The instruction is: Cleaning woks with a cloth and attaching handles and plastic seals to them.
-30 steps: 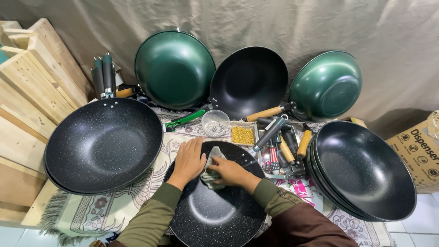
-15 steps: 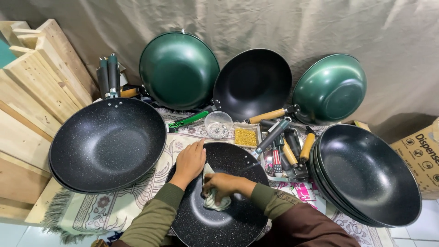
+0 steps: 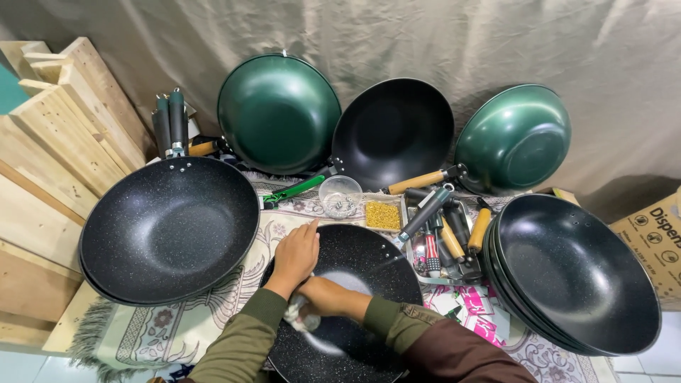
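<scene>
Centrally, a person is bending over a black speckled wok [image 3: 369, 269] that is lying on a patterned cloth [image 3: 177, 326]. The left hand [image 3: 298, 252] is resting open on the wok's near-left rim, fingers spread flat and gripping nothing. The right hand [image 3: 319, 294] is lying inside the bowl, fingers closed around a pale crumpled rag [image 3: 301, 318] that is pressing against the wok's inner wall.

Just behind the wok, a small clear glass bowl [image 3: 340, 195] is holding a few small metal pieces, too small to identify. Beside it, a shallow clear box [image 3: 383, 214] is holding yellow granular bits. To the right, a metal tray [image 3: 447, 248] is holding loose handles, some black, some wooden, together with a red-handled tool.

At left, a large black speckled wok [image 3: 170, 227] is sitting empty, touching wooden boards [image 3: 50, 163]. At right, a stack of black woks [image 3: 574, 273] is nesting one inside another. Against the backdrop curtain [image 3: 425, 42], two green woks [image 3: 278, 113] and one black wok [image 3: 394, 131] are leaning tilted, all empty. A cardboard box [image 3: 656, 237] is standing at the far right.
</scene>
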